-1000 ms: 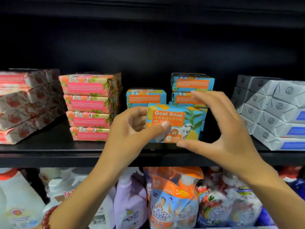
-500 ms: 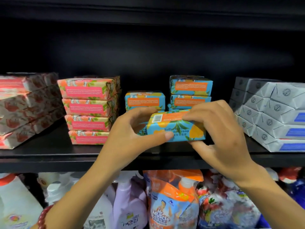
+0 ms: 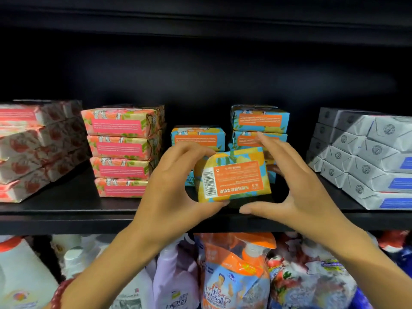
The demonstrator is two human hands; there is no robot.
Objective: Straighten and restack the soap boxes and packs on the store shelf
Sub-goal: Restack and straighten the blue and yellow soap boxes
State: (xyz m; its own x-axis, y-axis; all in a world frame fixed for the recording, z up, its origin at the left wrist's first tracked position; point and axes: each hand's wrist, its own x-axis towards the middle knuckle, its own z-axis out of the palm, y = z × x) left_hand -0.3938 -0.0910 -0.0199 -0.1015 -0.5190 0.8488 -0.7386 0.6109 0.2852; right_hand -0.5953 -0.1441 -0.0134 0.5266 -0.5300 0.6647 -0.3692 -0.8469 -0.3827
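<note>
Left hand [image 3: 174, 181] grips a blue-and-orange paper-wrapped soap box [image 3: 234, 177], thumb beneath and fingers curled over its top left corner. The box is held tilted above the front of the black store shelf [image 3: 66, 219], barcode side facing the camera. Right hand [image 3: 296, 186] is spread open around the box's right edge; whether it touches is unclear. Matching blue-and-orange boxes [image 3: 259, 121] stand just behind, between a stack of pink floral boxes [image 3: 124, 150] and grey-white packs [image 3: 367, 157].

Blue-and-orange soap box [image 3: 233, 175], barcode side out, tilted, upside down, in front of matching stacked boxes [image 3: 259, 118]
</note>
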